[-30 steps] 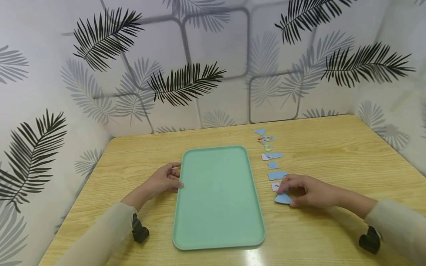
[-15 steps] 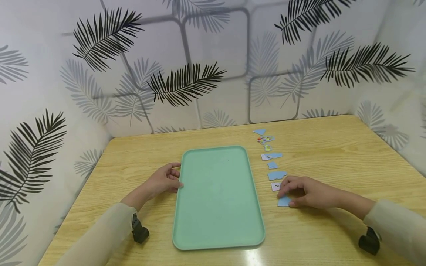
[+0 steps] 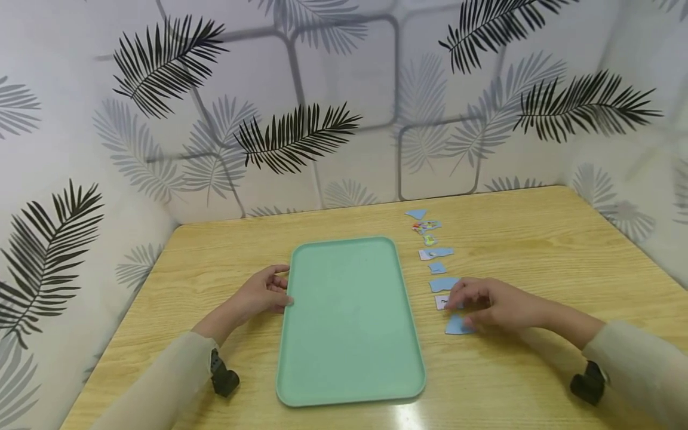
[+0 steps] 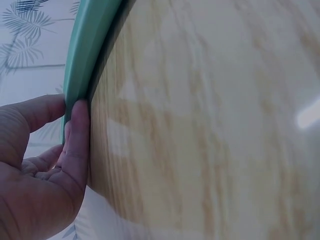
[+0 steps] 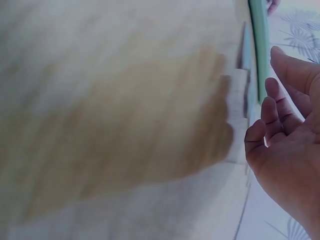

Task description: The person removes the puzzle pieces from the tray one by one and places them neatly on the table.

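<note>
My left hand holds the left edge of a light green rectangular tray. In the left wrist view its thumb and fingers meet the tray rim. My right hand is just over the near end of a column of jigsaw puzzle pieces, its fingers loosely bent. Under its thumb lies a light blue puzzle piece on the table, partly hidden. A pale piece with a dark mark is partly covered by the fingertips. The right wrist view shows the fingers apart, with nothing between them.
Farther along the column lie a wavy blue piece, a small blue piece, a long blue-and-white piece, colourful pieces and a blue triangle. The wooden table meets a leaf-patterned wall.
The blue piece was turned so its straight edge faces the near side, then laid down. My right hand has let go and risen slightly. My left hand stays at the tray.
</note>
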A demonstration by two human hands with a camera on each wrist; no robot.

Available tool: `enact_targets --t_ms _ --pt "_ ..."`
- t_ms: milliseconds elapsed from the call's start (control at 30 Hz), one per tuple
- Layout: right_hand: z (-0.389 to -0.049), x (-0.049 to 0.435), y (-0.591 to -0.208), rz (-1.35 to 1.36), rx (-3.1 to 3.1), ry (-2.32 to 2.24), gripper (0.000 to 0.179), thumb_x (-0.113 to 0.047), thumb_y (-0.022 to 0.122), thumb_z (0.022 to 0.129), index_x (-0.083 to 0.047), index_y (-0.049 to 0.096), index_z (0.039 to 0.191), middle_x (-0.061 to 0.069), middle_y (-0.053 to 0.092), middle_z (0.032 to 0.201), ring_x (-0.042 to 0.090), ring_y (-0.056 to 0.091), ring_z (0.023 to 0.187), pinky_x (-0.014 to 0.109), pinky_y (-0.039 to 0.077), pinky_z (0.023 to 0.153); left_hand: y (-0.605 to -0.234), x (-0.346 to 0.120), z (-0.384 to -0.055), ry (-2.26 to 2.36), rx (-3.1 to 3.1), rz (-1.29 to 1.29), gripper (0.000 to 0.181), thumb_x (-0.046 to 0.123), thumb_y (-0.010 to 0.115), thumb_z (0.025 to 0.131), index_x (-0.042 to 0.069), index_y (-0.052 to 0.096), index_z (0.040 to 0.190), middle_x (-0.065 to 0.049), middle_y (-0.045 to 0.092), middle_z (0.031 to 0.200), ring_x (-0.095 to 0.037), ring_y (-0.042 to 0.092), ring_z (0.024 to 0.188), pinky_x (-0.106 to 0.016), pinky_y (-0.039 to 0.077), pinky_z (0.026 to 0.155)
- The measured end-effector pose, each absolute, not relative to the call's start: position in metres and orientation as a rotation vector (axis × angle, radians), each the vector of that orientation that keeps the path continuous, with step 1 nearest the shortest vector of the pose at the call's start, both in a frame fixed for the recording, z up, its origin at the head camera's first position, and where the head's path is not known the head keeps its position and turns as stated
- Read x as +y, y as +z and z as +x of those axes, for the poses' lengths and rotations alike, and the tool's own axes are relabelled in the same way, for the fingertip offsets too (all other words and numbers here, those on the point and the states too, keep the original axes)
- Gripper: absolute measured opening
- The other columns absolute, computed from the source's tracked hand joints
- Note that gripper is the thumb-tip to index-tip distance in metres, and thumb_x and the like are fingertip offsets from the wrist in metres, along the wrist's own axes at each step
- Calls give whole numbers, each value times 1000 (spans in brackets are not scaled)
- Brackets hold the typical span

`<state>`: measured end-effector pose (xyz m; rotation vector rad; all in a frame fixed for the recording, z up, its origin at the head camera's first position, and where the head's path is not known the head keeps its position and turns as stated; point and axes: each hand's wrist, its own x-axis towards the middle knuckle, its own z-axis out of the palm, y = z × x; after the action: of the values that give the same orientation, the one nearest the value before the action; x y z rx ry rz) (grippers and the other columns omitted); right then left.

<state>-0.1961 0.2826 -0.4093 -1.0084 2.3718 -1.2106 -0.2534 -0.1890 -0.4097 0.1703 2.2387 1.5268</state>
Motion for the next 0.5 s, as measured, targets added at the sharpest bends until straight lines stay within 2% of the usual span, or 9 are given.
enact_targets --t_ms 133,367,500 --pt "-201 282 -403 -942 2411 -1204 22 -15 69 90 -14 71 112 1 61 112 19 52 94 26 45 71 -409 -190 -251 1517 2262 160 74 -5 69 85 2 31 148 -18 49 114 -22 57 90 -37 57 74" --pt "-206 282 -393 -898 2421 -1224 23 -14 64 95 -10 68 117 3 61 119 20 52 109 33 47 81 -403 -186 -246 1493 2292 133 70 -1 67 88 2 32 148 -19 47 115 -25 56 95 -39 57 75" --pt "-211 280 -387 -865 2463 -1218 23 -16 62 96 -9 66 118 5 61 119 24 53 110 40 47 87 -398 -185 -246 1421 2405 153 66 3 67 90 0 34 147 -19 46 117 -27 55 97 -38 58 72"
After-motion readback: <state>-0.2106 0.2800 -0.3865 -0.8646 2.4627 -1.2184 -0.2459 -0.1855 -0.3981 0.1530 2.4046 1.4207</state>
